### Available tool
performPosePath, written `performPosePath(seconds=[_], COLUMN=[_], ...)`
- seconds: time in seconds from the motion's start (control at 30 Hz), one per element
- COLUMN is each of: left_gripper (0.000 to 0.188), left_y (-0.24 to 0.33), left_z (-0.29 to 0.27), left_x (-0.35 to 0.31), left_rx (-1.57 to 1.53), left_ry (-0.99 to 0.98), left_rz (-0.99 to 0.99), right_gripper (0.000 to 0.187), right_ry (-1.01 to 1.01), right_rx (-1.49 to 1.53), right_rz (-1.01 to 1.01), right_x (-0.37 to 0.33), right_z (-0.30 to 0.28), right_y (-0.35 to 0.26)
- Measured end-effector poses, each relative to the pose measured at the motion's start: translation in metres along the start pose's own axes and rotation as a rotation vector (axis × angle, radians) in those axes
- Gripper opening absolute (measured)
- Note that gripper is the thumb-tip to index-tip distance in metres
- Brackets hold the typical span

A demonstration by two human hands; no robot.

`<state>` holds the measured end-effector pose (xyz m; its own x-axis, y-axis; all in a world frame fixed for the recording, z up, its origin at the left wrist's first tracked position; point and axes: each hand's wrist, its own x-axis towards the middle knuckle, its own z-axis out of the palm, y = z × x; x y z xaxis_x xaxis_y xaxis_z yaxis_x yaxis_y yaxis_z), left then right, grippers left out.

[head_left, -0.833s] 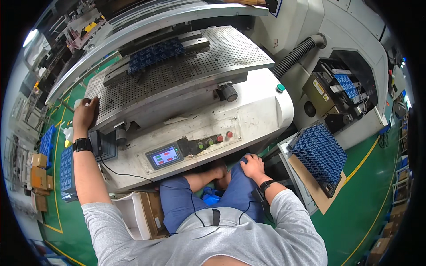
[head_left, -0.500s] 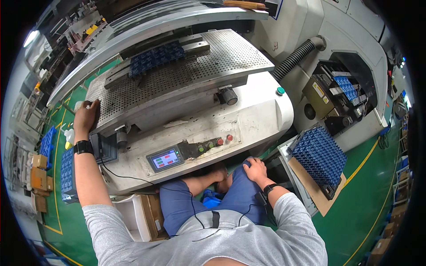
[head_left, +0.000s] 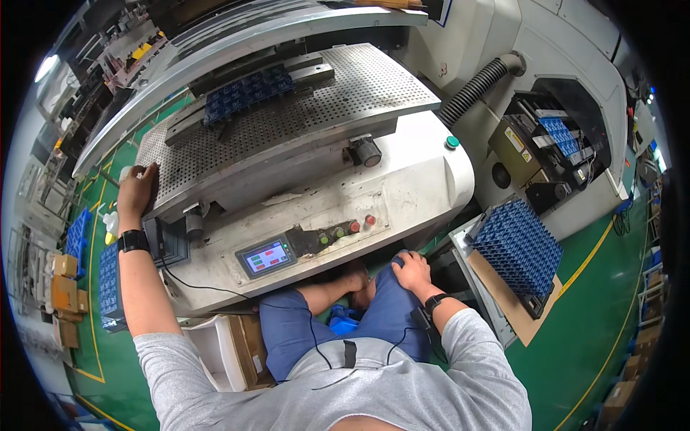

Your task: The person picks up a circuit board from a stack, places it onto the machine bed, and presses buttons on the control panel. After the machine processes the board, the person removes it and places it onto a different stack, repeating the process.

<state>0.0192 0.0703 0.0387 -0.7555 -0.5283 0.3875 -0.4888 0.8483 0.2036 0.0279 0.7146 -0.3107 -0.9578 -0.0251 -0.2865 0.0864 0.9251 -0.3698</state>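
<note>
My left hand (head_left: 136, 192) is at the left end of a perforated metal plate (head_left: 359, 79), its fingers bent beside a small white rounded thing (head_left: 126, 173). Whatever lies inside those fingers is hidden. My right hand (head_left: 412, 271) rests on my right knee, fingers laid over the blue shorts and nothing held. On the plate, a dark blue gridded panel (head_left: 248, 93) lies between metal rails (head_left: 183, 128). Below the plate, the white machine front (head_left: 410, 172) carries a lit touchscreen (head_left: 266, 257) and several round push buttons (head_left: 354, 226).
At right, a stack of blue gridded panels (head_left: 517, 248) stands on brown cardboard (head_left: 533, 332). Behind it, another blue panel (head_left: 559, 136) sits in a machine opening. A ribbed hose (head_left: 474, 90) runs beside the plate. A cardboard box (head_left: 246, 352) stands by my left leg.
The whole view has shifted very slightly. Both hands keep their places, the left by the plate's end and the right on my knee.
</note>
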Motion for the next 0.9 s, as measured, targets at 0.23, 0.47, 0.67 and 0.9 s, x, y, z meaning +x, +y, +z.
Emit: performPosePath(seconds=[0.23, 0.47, 0.67, 0.9], left_gripper=[0.066, 0.065, 0.064, 0.064], left_y=[0.002, 0.004, 0.004, -0.003], left_z=[-0.001, -0.002, -0.002, 0.003], left_x=[-0.001, -0.003, -0.003, 0.003], left_rx=[0.020, 0.022, 0.019, 0.010], left_ry=[-0.003, -0.016, 0.005, 0.000], left_rz=[-0.004, -0.018, -0.005, 0.033], right_gripper=[0.053, 0.052, 0.052, 0.053], right_ry=[-0.029, 0.003, -0.006, -0.012], right_rx=[0.018, -0.031, 0.011, -0.029], right_rz=[0.054, -0.001, 0.028, 0.000], right_x=[-0.001, 0.002, 0.000, 0.001], right_z=[-0.009, 0.006, -0.006, 0.000], right_y=[0.009, -0.001, 0.008, -0.004])
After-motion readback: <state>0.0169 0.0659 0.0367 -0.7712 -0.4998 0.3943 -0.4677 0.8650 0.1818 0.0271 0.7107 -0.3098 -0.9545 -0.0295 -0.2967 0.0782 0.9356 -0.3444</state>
